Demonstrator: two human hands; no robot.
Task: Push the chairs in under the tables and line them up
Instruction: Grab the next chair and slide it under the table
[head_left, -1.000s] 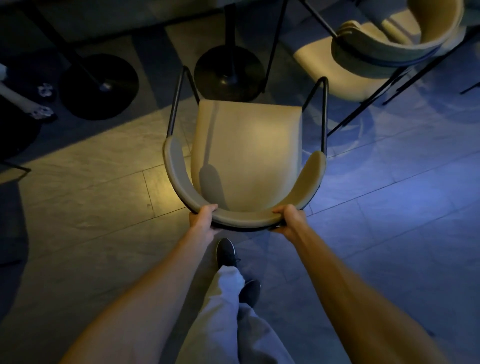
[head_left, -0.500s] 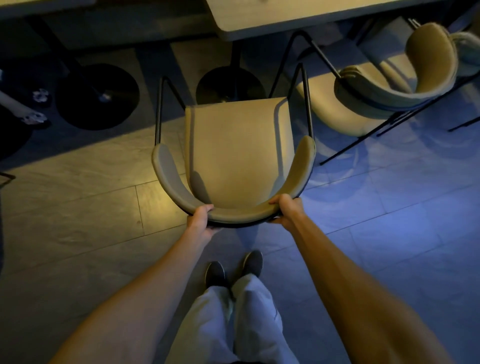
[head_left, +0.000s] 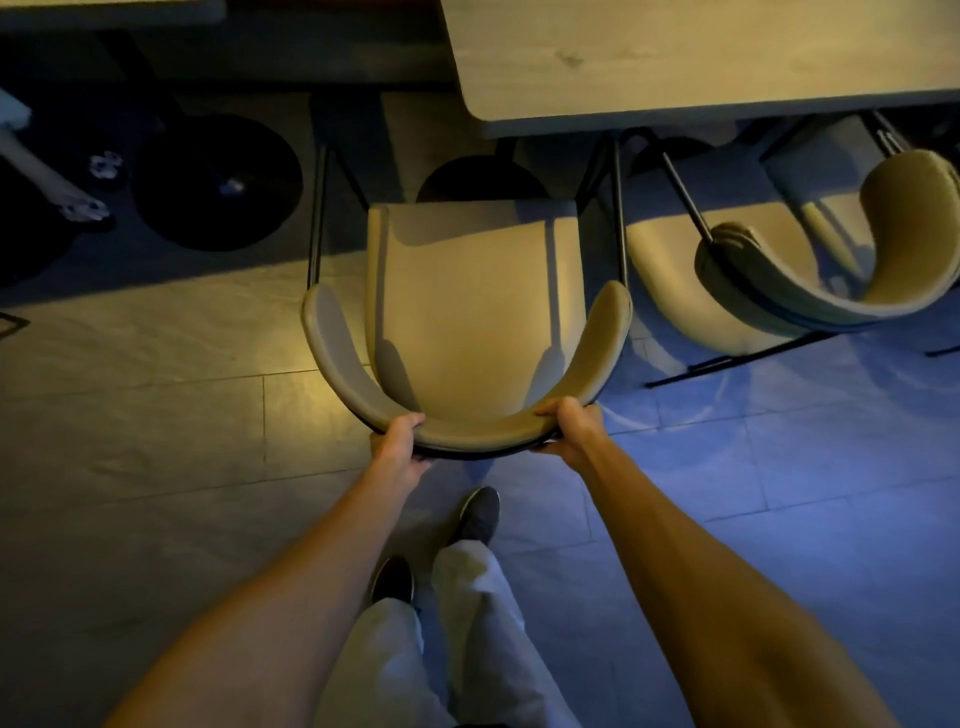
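A beige armchair (head_left: 470, 306) with a curved backrest and thin black legs stands in front of me, its seat facing a light wooden table (head_left: 701, 57) at the top right. The seat's front edge lies just short of the table edge, beside the table's left corner. My left hand (head_left: 397, 449) grips the left part of the backrest. My right hand (head_left: 571, 428) grips the right part. A second beige chair (head_left: 810, 275) stands to the right, turned at an angle, its seat partly under the same table.
A round black table base (head_left: 218, 182) sits on the floor at the left, another (head_left: 483, 182) just beyond the held chair. Someone's sandalled foot (head_left: 78, 205) shows at the far left. Another tabletop edge (head_left: 104, 10) runs along the top left. My shoes (head_left: 478, 517) stand behind the chair.
The chair has slid forward toward the table with both hands on its backrest, and the tabletop has come into view. I have stepped forward behind it.
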